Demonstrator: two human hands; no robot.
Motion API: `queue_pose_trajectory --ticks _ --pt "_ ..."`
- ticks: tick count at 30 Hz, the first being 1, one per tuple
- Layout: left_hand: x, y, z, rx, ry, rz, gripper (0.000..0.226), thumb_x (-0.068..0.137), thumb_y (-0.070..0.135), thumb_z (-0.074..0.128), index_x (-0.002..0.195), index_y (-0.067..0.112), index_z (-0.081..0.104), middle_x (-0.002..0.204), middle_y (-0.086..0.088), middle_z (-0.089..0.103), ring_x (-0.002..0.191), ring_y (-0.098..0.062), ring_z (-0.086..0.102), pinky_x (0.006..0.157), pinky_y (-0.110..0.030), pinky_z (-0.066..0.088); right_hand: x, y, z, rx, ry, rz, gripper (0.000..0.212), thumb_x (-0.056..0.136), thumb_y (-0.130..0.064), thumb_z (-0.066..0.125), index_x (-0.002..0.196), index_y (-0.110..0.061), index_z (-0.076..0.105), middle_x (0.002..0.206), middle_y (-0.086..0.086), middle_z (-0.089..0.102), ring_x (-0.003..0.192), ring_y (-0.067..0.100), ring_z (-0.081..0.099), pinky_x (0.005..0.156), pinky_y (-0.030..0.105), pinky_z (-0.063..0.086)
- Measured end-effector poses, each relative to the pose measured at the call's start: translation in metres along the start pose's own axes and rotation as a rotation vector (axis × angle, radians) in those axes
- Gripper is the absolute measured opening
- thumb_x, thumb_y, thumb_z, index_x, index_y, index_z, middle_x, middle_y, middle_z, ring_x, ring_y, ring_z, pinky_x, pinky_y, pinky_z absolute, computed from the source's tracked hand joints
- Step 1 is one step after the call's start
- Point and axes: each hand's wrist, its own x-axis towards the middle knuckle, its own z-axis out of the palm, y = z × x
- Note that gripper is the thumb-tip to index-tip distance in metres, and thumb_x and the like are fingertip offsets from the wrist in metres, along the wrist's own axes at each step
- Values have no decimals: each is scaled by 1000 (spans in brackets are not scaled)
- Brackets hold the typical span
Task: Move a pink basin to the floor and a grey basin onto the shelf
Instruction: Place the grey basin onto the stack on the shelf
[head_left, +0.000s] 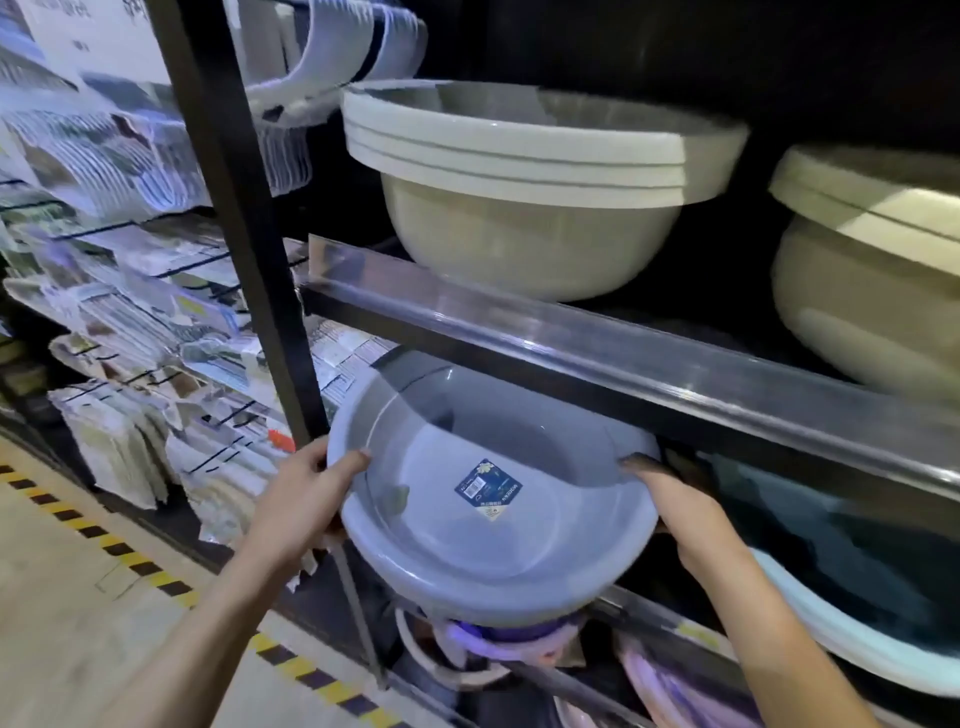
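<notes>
Left hand (306, 499) clamps the near-left rim of the grey basin (483, 525), thumb hooked over the lip, fingers under it. Right hand (675, 499) grips the right rim, fingertips curled over the edge and partly lost in the shadow under the shelf. Both arms reach in from below.

Shelf unit (623, 358): black metal frame, clear plastic lip along the front of the upper board. Black upright post (249, 208) stands just left of the basin.

Cream basins (530, 187), a nested stack of about three, sit on the upper board. Another cream stack (872, 270) sits to the right, partly cut off.

Grey basin is tilted, its mouth facing the viewer, held at the front of the tier below the upper board, its far rim tucked under that board. A blue label (488, 488) sticks to its inner floor. Directly beneath it a purple and pink rim (524, 642) shows, blurred.

Pale blue basin (852, 623) lies at lower right.

Packaged goods (130, 322) hang in rows to the left, blurred.

Floor (62, 623) carries a yellow-and-black stripe (135, 556).
</notes>
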Motion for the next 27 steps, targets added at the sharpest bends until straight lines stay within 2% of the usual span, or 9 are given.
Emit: queue_pose_trajectory --ticks 4,8,11,13,15,20,24,27 --pt "47 -3 5 -31 -106 20 33 74 53 66 91 26 73 67 -4 75 53 -25 70 45 -32 55 -3 -3 10 30 99 16 16 80 -26 78 93 -16 76 88 10 77 81 28 71 71 38 54" --pt "82 -2 14 -79 -278 32 28 73 54 69 92 34 75 77 -3 79 65 -23 75 51 -29 54 -15 2 13 89 113 22 20 81 -26 75 98 -15 79 94 7 79 93 29 73 91 49 54" --pt "97 -2 23 -167 -404 44 28 75 50 74 92 29 73 87 -11 79 76 -30 76 58 -38 58 -26 11 14 165 28 2 29 82 -20 75 103 1 76 99 13 78 98 28 73 96 47 52" --pt "106 -5 28 -220 -438 42 44 73 51 77 104 20 70 94 -15 78 85 -35 75 74 -49 57 -30 15 17 268 3 -41 38 83 -16 76 111 9 69 106 19 75 105 31 71 101 48 49" --pt "116 -9 33 -258 -452 21 62 72 51 79 114 8 62 98 -14 76 87 -36 71 80 -49 52 -32 19 20 369 -18 -94 47 81 -15 76 116 14 64 111 25 72 109 37 68 103 50 48" --pt "130 -14 47 -306 -442 39 56 67 52 79 97 9 60 86 -15 68 72 -30 64 63 -40 46 -27 32 28 536 45 -150 66 84 -15 77 132 15 45 127 32 61 118 36 63 108 49 45" --pt "146 -17 57 -320 -423 49 75 67 49 73 115 -7 60 98 -30 70 69 -31 66 57 -36 46 -9 37 35 583 175 -168 65 82 -13 73 130 20 44 131 39 53 118 40 61 99 46 49" --pt "154 -19 63 -342 -423 33 77 65 47 74 117 -8 58 95 -24 74 67 -26 72 52 -31 51 3 40 38 578 196 -170 54 85 -14 69 126 16 51 131 34 57 117 38 62 98 44 50"
